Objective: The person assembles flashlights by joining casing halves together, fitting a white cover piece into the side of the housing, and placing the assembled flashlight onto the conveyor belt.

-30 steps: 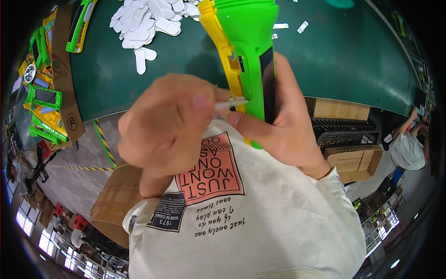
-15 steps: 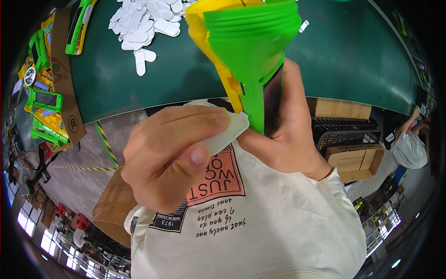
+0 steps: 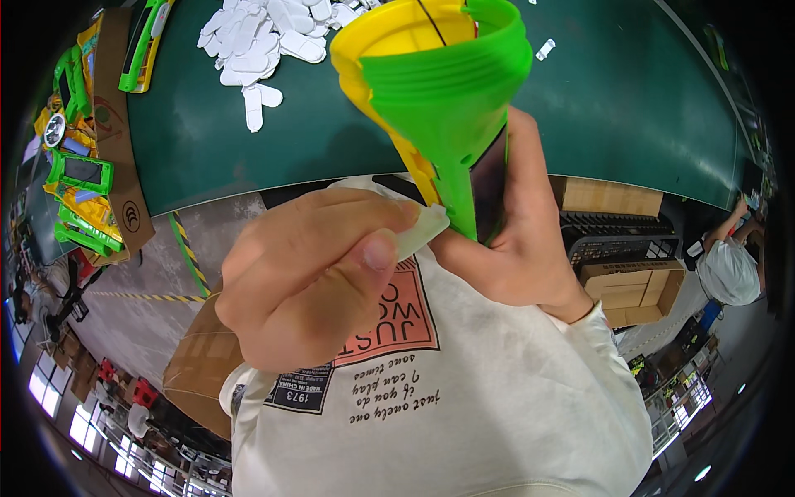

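Note:
My right hand is wrapped round a green and yellow flashlight housing, its wide threaded mouth up and open toward me. A thin dark wire shows inside the mouth, and a dark panel is on the housing's right side. Between the thumb and fingers of my left hand is a flat white plastic strip with a rounded end. Its tip touches or nearly touches the housing's lower edge near the yellow and green seam; my fingers hide the rest of the strip.
On the green table lie a pile of white plastic strips, a small white part and another green and yellow housing. A cardboard box of housings stands left. A black crate and open carton sit right.
My left thumb and fingers have slid up along the white strip toward the housing, leaving less of it showing. The housing's mouth has tipped toward me, showing more of its inside.

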### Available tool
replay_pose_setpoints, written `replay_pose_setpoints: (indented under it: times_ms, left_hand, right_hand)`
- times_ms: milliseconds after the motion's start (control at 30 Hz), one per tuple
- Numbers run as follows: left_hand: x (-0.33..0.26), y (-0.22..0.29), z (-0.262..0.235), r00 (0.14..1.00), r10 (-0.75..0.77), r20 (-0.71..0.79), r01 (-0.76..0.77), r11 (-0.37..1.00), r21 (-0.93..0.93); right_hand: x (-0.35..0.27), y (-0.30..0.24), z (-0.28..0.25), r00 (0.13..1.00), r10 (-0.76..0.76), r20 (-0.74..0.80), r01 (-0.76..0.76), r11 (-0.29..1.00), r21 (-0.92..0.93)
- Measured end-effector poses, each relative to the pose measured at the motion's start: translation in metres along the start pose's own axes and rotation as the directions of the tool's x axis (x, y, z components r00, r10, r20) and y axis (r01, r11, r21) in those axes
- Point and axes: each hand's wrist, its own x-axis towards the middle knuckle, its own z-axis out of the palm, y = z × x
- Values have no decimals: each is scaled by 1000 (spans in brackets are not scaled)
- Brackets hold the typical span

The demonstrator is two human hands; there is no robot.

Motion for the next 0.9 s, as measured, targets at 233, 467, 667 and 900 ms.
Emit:
replay_pose_setpoints:
  times_ms: [233,467,667,900]
  left_hand:
    - [2,-5,12,992,102,-70,-90,983,161]
    - [1,2,12,992,85,-90,-64,975,213]
    - [-1,2,16,990,7,-144,21,982,190]
    - [-2,-6,16,989,-3,-149,17,996,91]
  right_hand:
    - [0,2,-3,998,-14,53,12,999,34]
    - [0,1,-5,995,-5,101,5,1000,-8]
    - [2,3,-4,995,-67,77,76,990,-117]
    - [2,-1,-5,997,12,76,-1,990,-143]
